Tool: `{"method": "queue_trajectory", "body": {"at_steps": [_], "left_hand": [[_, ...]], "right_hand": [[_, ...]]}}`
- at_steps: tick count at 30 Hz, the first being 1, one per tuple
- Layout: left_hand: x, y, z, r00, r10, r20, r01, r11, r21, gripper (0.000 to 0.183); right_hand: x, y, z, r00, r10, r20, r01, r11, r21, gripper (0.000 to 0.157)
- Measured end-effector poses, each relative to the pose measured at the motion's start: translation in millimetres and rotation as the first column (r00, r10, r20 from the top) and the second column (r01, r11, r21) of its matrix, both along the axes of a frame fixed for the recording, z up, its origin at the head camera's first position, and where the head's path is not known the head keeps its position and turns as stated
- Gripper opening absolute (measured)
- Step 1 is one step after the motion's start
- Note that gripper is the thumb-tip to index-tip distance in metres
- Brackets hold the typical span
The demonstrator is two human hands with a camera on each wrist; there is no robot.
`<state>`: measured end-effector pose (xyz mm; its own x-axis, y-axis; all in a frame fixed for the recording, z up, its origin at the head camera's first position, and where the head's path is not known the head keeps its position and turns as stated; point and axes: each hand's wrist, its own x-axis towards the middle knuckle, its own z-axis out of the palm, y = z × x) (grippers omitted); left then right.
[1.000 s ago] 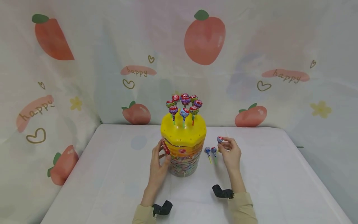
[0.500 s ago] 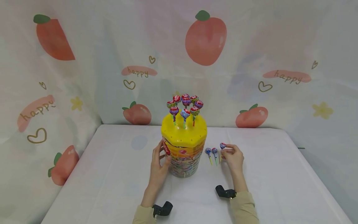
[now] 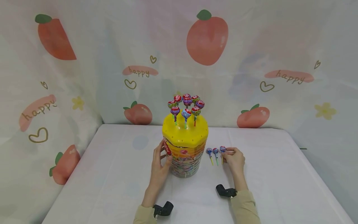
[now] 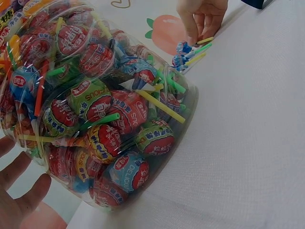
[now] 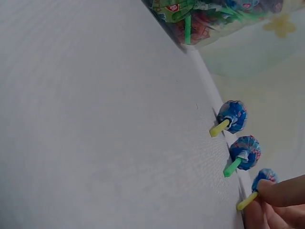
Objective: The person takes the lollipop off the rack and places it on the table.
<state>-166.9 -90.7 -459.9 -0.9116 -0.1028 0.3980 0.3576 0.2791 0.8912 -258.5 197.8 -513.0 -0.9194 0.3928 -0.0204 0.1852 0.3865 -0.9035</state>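
Note:
A tall clear plastic jar (image 3: 185, 168) packed with wrapped lollipops (image 4: 90, 100) stands upright, topped by a yellow lid (image 3: 184, 133) with small holes. Several lollipops (image 3: 186, 113) stand on sticks in that lid. My left hand (image 3: 160, 166) rests against the jar's left side, its fingers fairly straight and thumb toward the front. To the right of the jar, my right hand (image 3: 235, 160) pinches a blue-wrapped lollipop (image 5: 263, 177) by its yellow stick between thumb and fingers, low at the tabletop. Beside it lie two more blue lollipops, one yellow-sticked (image 5: 232, 116), one green-sticked (image 5: 245, 152), in a row.
A white cloth covers the table (image 3: 112, 186). Behind it hangs a pale backdrop (image 3: 240, 40) printed with peaches, hearts and the word "happy". Black wrist cameras (image 3: 164, 208) sit on both forearms.
My right hand has moved slightly right and down, bringing its lollipop from above the table into line beside the other two. My left hand stays against the jar.

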Motion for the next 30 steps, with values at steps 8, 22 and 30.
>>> {"method": "queue_trajectory", "body": {"at_steps": [8, 22, 30], "left_hand": [[-0.1, 0.8, 0.0, 1.0, -0.008, 0.01, 0.008, 1.0, 0.006, 0.066], [0.5, 1.5, -0.5, 1.0, 0.001, 0.016, -0.002, 1.0, 0.018, 0.066], [0.2, 1.9, -0.3, 1.0, 0.015, 0.012, -0.015, 1.0, 0.002, 0.065]], "right_hand": [[2.4, -1.4, -0.4, 1.0, -0.022, 0.007, 0.019, 0.963, 0.267, 0.033], [11.5, -4.7, 6.4, 1.0, -0.02, -0.023, 0.026, 0.95, 0.31, 0.034], [15.5, -4.8, 15.6, 0.998, -0.037, -0.049, 0.049, 0.955, 0.292, 0.03]]}}
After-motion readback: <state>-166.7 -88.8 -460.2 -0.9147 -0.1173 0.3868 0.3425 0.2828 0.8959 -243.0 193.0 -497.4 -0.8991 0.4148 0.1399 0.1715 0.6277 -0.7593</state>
